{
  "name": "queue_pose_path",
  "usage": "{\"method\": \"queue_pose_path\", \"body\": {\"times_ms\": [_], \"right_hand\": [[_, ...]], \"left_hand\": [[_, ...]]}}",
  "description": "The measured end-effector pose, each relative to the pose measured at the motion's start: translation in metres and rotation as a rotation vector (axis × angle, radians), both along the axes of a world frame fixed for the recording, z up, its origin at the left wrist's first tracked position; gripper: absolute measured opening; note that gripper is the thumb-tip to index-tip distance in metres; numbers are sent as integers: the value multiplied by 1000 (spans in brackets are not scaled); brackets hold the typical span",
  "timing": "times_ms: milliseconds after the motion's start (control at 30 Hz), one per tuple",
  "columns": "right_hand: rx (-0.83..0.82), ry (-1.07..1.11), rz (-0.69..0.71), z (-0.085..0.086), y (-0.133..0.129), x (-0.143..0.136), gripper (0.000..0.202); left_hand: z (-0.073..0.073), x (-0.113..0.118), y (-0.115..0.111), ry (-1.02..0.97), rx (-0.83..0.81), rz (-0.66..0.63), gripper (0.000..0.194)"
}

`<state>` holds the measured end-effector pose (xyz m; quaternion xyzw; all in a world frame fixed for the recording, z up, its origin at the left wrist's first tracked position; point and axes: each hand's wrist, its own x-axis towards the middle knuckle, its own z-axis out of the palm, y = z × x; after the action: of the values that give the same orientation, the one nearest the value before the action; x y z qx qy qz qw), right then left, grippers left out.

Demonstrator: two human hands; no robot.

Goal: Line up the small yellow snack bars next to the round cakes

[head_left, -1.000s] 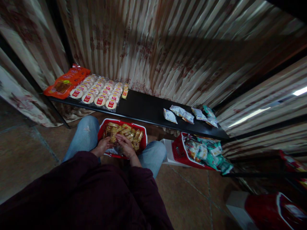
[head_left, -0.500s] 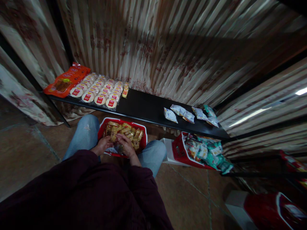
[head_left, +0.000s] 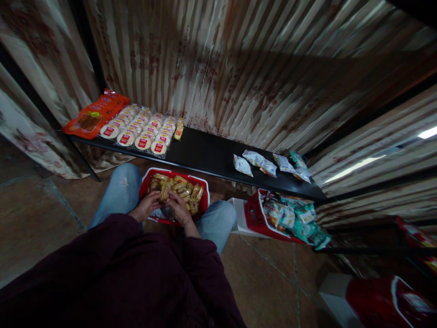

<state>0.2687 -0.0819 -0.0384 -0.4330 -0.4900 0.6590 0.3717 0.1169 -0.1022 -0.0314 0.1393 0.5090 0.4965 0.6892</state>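
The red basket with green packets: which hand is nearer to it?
Right. The right hand is left of that red basket, across the right knee; the left hand is farther left in the picture.

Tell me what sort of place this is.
Probably a small shop, or a mock-up of one: wrapped round snacks lie in rows on a black shelf, and a red basket of small packs sits between the person's knees.

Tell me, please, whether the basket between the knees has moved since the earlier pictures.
No. Judged against the shelf, the basket shows no visible shift; it sits in the same spot below the near edge in view.
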Motion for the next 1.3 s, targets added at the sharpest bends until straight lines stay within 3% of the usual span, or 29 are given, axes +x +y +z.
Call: {"method": "queue_pose_path", "body": {"times_ms": [300,567,900,1300], "right_hand": [[24,5,-21,-1,0,-2,51],[100,-164,-64,0,-1,-2,48],[153,-253,-47,1,-1,-2,34],[161,-268,-49,-1,-1,-2,25]], "left_hand": [[-3,-1,-2,46,42,-27,30],[2,-2,-2,5,34,-41,37],[8,-1,-4,-45,74,-55,42],[0,-1,0,-76,123,-17,47]]}}
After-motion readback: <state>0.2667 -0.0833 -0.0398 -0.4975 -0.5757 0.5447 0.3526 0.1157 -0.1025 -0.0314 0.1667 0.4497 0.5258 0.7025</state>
